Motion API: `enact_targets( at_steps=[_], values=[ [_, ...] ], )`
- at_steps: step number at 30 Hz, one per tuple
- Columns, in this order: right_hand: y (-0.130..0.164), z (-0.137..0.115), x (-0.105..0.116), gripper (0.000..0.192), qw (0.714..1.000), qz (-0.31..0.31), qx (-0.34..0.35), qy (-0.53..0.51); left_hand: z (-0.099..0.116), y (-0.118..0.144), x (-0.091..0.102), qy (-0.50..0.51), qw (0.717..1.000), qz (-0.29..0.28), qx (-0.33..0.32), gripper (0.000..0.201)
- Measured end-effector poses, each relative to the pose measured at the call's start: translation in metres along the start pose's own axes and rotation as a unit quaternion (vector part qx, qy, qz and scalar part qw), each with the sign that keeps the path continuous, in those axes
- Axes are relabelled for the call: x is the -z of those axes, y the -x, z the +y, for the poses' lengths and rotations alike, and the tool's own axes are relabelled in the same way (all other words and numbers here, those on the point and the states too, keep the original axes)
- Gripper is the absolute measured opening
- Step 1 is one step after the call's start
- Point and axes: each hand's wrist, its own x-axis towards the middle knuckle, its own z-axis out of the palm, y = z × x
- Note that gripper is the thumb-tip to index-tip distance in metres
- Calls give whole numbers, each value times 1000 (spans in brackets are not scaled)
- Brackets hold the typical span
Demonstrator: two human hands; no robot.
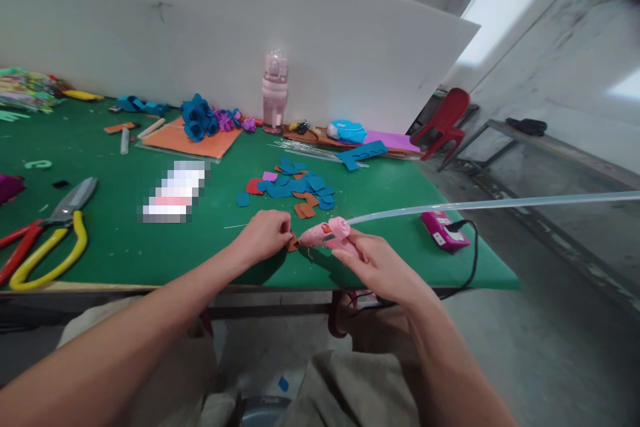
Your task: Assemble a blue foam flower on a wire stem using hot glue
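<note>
Head view:
- Left hand [266, 232]: over the near middle of the bench [190, 265]; fingers together, pinching a small brown cutout [292, 244].
- Right hand [384, 267]: fingers clamped on the handle of a pink hot-glue gun [325, 233], its nozzle pointing left, tip at the brown cutout; whether they touch cannot be told.
- Glue stick [450, 207], one, long, translucent: runs from the rear of the gun out to the right.
- Loose cutouts [295, 185], mostly blue, some brown, one red, one pink: heaped just beyond the hands.
- Power socket [445, 232], magenta, with black plug [456, 227]: at right of bench.
- Shears [55, 227], one red handle, one yellow: near left.
- Pixelated flat item [175, 192]: left of the cutouts.
- Blue flowers [199, 119]: on an orange sheet [173, 141], far left of centre.
- Drinking bottle [275, 93], pink, upright: far middle, before a white board [200, 27].
- Thin wires [310, 150], bundle: just right of the bottle, nearer.
- Chair [447, 120], red: far right, beyond the bench.
</note>
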Motion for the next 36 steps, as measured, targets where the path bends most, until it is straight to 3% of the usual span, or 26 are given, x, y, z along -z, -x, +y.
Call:
enact_targets(
  at_steps=[7,18,36],
  values=[
    [1,4,0,27,1000,30,-3,3,2,0,1,-3,1000,-5,2,10],
    [-2,-1,-1,27,1000,-6,-3,-8,0,0,0,2,1000,-2,-3,8],
    [-1,3,-1,26,1000,1,10,0,2,1,1,-1,1000,-4,2,8]
  ],
)
